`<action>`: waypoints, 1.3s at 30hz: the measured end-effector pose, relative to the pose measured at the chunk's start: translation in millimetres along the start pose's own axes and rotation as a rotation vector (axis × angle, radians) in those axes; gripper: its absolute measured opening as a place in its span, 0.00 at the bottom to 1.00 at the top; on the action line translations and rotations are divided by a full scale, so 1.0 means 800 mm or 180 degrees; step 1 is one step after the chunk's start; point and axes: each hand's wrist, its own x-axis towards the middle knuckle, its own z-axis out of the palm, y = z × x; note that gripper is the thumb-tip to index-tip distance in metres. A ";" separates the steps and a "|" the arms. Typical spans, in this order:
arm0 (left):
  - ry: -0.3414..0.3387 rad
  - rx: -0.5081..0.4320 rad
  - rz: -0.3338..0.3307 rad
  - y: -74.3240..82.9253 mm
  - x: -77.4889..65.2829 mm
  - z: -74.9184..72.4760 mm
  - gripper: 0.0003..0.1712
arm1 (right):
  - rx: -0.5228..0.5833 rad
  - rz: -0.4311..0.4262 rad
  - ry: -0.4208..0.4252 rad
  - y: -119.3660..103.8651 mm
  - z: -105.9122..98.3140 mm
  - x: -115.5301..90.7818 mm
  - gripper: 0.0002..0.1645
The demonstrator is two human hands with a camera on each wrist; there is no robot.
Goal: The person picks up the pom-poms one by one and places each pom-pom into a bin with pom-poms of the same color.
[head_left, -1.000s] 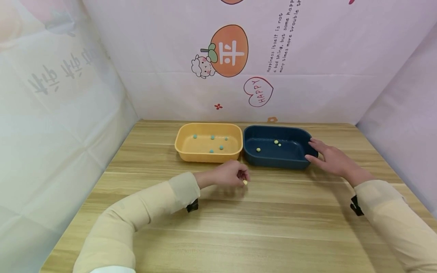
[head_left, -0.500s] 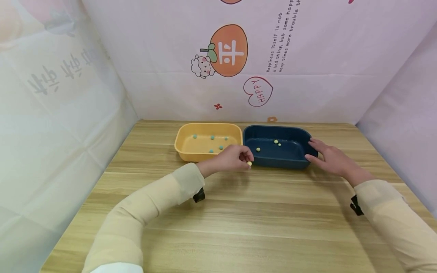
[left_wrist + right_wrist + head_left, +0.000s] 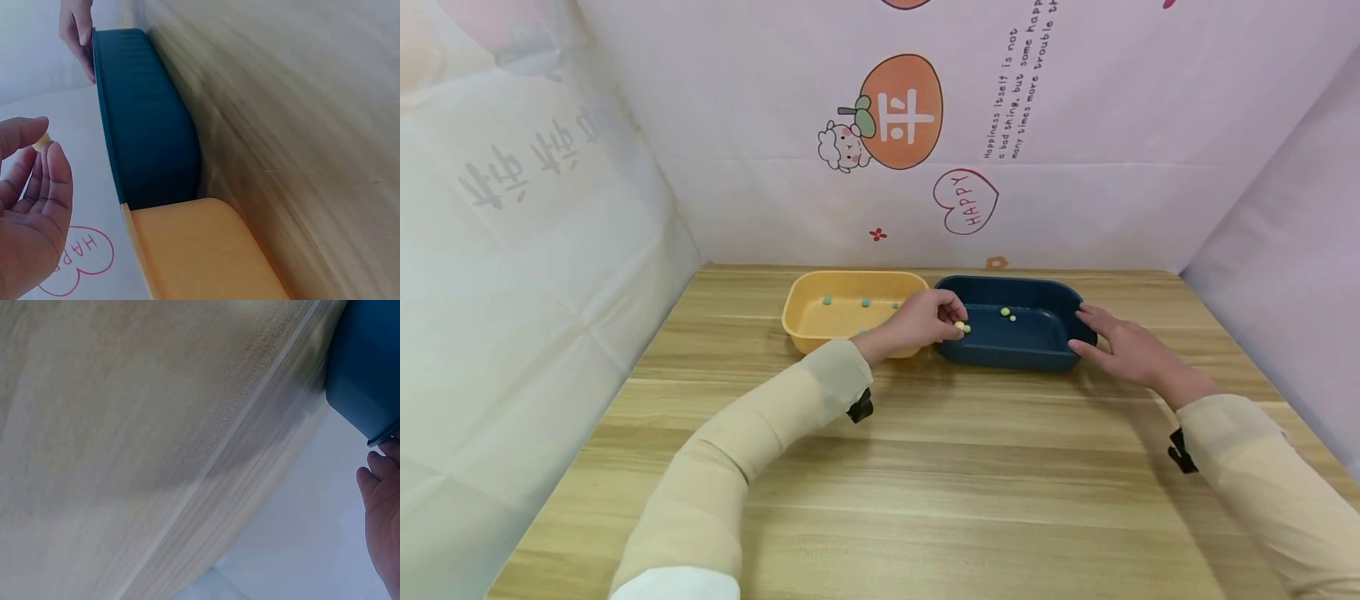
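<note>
My left hand (image 3: 919,320) pinches a small yellow ball (image 3: 41,142) between thumb and fingertips, over the left end of the dark blue bin (image 3: 1022,360). Inside that bin lie a few yellow balls (image 3: 1005,312); one of them shows right beside the pinched ball in the head view. My right hand (image 3: 1131,354) rests its extended fingers on the rim at the blue bin's right end. Left of it stands an orange-yellow bin (image 3: 820,343) holding several small teal balls (image 3: 865,302), partly hidden by my left hand.
Both bins stand end to end on a wood-grain table (image 3: 940,483), near its back edge. A white printed sheet (image 3: 760,167) rises behind, and similar sheets hang at the left and right sides. A black strap piece (image 3: 861,407) shows under the left cuff.
My left hand has moved up and to the right with the yellow ball, from the table in front of the bins to over the blue bin. The right hand has stayed at the rim.
</note>
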 end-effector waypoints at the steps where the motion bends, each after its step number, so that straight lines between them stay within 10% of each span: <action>1: 0.0038 -0.0007 -0.0010 0.000 0.003 0.000 0.09 | 0.0000 -0.0002 -0.0001 0.000 0.000 0.000 0.47; 21: 0.0388 0.0409 -0.0226 -0.006 0.065 0.016 0.07 | 0.0078 -0.0045 0.0041 0.000 0.003 -0.003 0.46; 39: 0.0242 0.0763 -0.0345 -0.011 0.099 0.045 0.07 | 0.0082 -0.0048 0.0024 -0.001 0.000 -0.004 0.46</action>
